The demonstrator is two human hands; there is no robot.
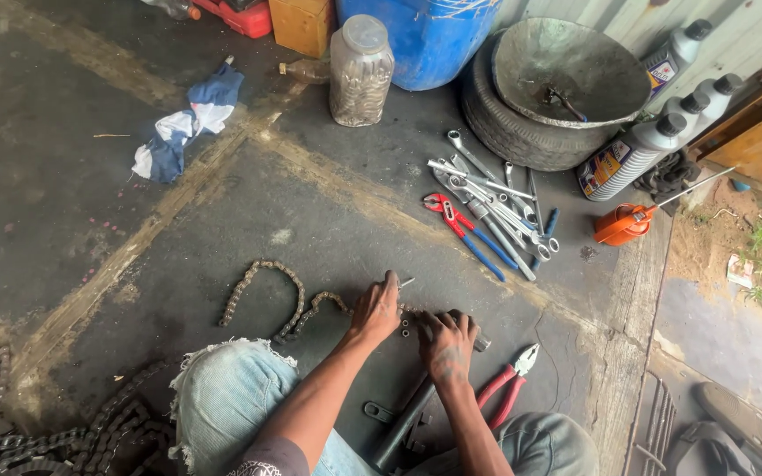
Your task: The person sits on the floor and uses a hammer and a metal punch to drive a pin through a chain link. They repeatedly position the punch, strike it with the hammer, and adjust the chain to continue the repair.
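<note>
A greasy roller chain [266, 295] lies curled on the concrete floor, its end running under my hands. My left hand [376, 310] presses down on the chain's end, its forefinger next to a thin metal pin. My right hand [448, 339] is closed over the chain's end and a small metal part at its right side. Small loose metal pieces lie between the two hands. Red-handled pliers [509, 383] rest just right of my right wrist. A dark bar [403, 425] lies between my knees.
Several wrenches and blue-handled pliers [487, 211] lie further back. Behind them stand a tyre with a metal bowl [566, 70], oil bottles [632, 154], an orange oil can [623, 225], a plastic jar [361, 70] and a blue barrel. More chains [55, 436] lie at bottom left, a rag [187, 123] far left.
</note>
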